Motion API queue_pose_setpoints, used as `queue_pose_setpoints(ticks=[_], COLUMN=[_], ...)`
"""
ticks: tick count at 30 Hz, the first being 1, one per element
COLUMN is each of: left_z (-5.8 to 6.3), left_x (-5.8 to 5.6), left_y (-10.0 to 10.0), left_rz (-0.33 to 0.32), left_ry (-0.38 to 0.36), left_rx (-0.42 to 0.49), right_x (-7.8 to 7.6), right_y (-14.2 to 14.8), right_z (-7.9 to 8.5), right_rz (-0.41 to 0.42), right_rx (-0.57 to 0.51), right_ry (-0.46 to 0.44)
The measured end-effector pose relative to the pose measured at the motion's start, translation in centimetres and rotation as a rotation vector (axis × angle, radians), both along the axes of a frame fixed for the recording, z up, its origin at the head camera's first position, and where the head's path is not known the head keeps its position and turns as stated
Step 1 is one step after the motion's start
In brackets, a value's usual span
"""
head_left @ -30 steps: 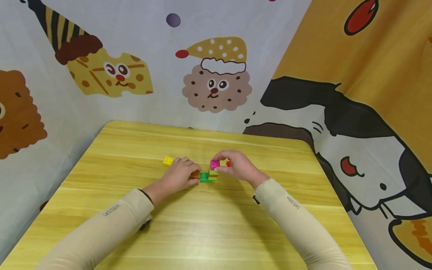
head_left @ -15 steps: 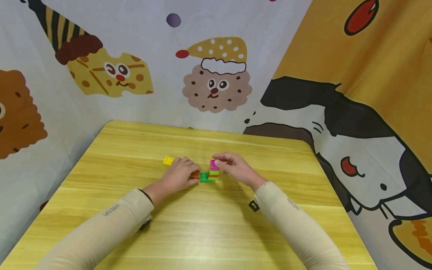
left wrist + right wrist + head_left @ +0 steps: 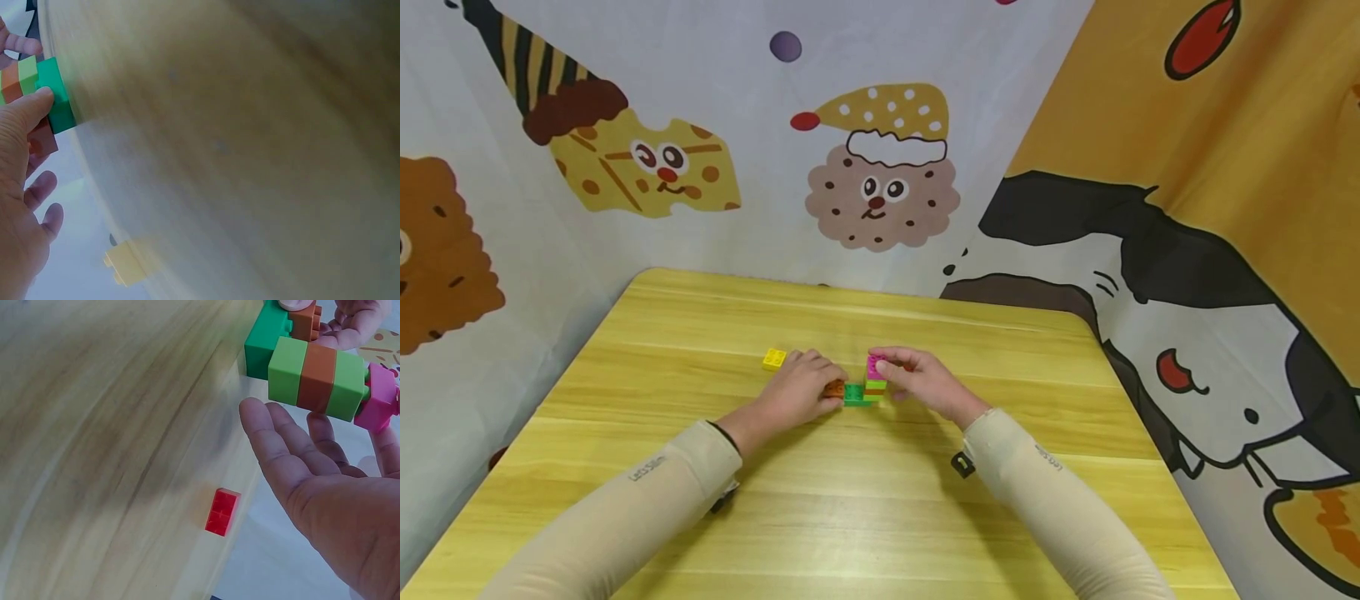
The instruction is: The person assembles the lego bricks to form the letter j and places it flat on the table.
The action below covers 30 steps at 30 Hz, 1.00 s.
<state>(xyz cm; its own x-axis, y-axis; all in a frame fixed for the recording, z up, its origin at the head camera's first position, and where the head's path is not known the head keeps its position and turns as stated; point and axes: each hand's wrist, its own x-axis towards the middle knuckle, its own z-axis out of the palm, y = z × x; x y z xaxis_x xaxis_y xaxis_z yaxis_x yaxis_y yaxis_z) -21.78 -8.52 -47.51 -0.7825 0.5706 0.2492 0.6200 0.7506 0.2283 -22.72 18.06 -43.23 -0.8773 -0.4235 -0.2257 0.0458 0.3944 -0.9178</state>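
Note:
My left hand holds a long green toy brick with a brown brick on it, thumb against the green side. At the green brick's right end rises a stack of a light green brick, an orange-brown brick and another light green brick. My right hand pinches a pink brick at the top of that stack. In the right wrist view the pink brick sits slightly tilted, light green studs showing below it. The other right fingers extend beside the stack.
A yellow brick lies on the wooden table beyond the left hand. On the right hand's side lies a red brick. A printed cartoon cloth hangs behind the table's far edge.
The pink brick has come slightly left onto the stack's top, with the right hand's fingers shifting lower around it. The left hand and the green brick have stayed put.

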Motion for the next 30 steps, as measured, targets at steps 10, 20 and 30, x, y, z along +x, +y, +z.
queue_pose_setpoints(ticks=[10,20,30], left_z=[-0.03,-0.09,0.07], left_x=[0.05,0.06,0.21], left_y=[0.0,0.03,0.07], left_rz=[0.0,0.005,0.006], left_ry=[-0.004,-0.008,-0.026], left_rx=[0.004,0.004,0.01], right_x=[-0.03,0.11,0.22], right_y=[0.15,0.04,-0.03], right_z=[-0.2,-0.11,-0.03], right_rz=[0.001,-0.008,-0.017], right_rx=[-0.008,-0.019,-0.006], right_ry=[-0.005,-0.013,-0.008])
